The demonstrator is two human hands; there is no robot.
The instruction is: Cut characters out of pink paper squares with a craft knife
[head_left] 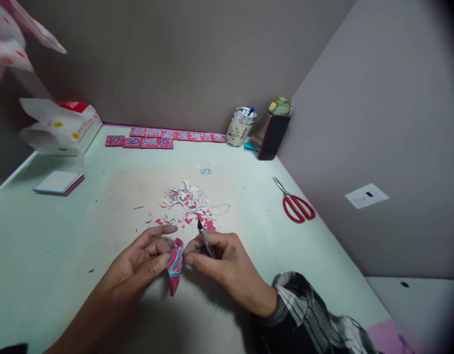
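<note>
The bare left forearm is seen entering from the lower left, and the left hand is held palm inward, just left of the small folded piece of red, pink and blue paper. The paper's upper edge is pinched between the left thumb and the curled fingers, while the index finger is stretched out above the paper. The right hand is placed just right of the paper, its wrist emerging from a black-and-white plaid sleeve. Its fingertips are pressed to the paper's right edge, and a slim dark-handled craft knife is gripped between thumb and fingers, blade pointed up and away beyond the paper.
</note>
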